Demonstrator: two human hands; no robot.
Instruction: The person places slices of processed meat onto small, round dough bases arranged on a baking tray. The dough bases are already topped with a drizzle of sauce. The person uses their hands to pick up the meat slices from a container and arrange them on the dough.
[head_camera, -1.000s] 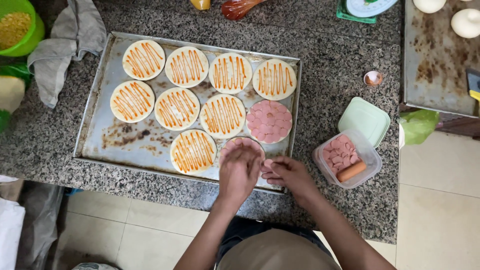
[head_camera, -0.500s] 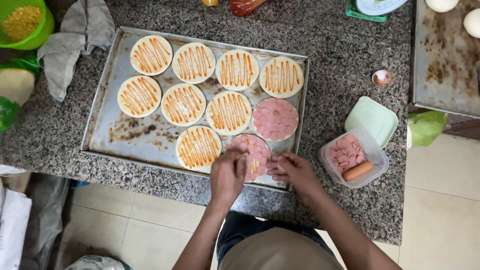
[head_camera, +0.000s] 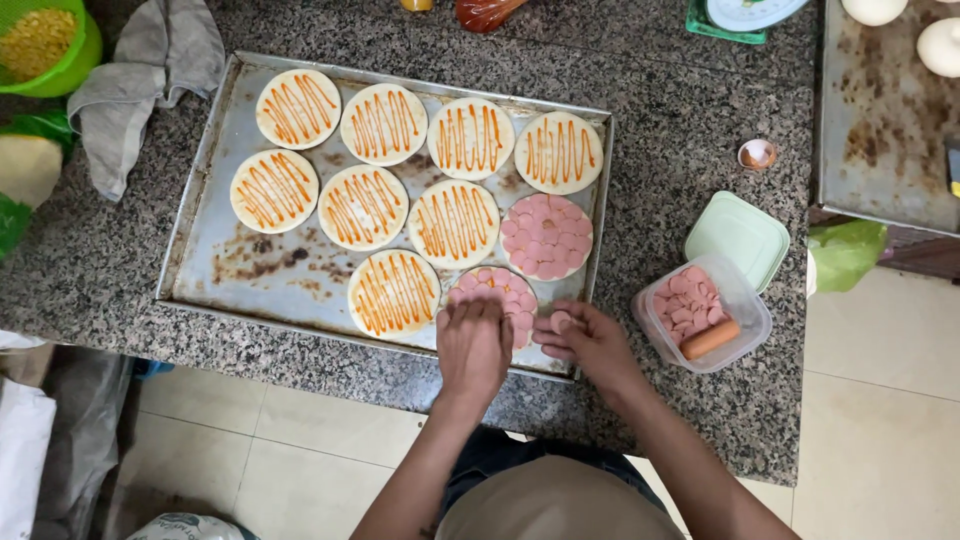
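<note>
Left hand rests flat, holding nothing, on a sausage-topped dough round at the baking tray front edge; right hand pinches thin sausage slices, likely soft, slippery, best lifted by edges

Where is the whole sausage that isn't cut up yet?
The whole sausage lies in the clear plastic tub on the counter, right of the baking tray, beside the person's right hand.

The baking tray sits on the counter, dough rounds in rows on it, and both hands rest at its near right corner. Right of the tray stands the sausage tub, its lid just behind it. A cloth lies at the far left.
</note>
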